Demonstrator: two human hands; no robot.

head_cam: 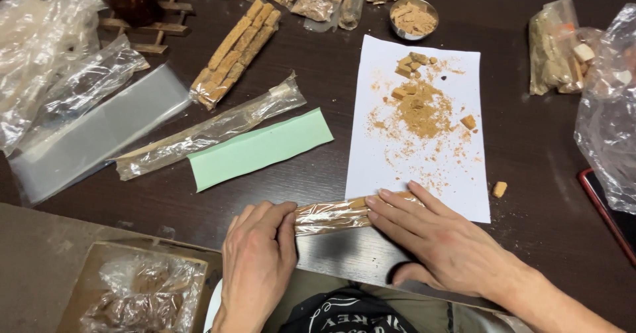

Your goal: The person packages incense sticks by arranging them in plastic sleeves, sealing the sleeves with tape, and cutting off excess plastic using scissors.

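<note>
Both hands' fingers [391, 204] flat, pressing the wrapped biscuit packet [331, 214] between them.

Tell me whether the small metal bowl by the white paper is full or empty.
Partly full: the metal bowl holds light brown crumbly pieces, heaped to about its rim.

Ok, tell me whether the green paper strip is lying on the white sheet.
No, the green paper strip lies on the dark table, left of the white sheet.
</note>
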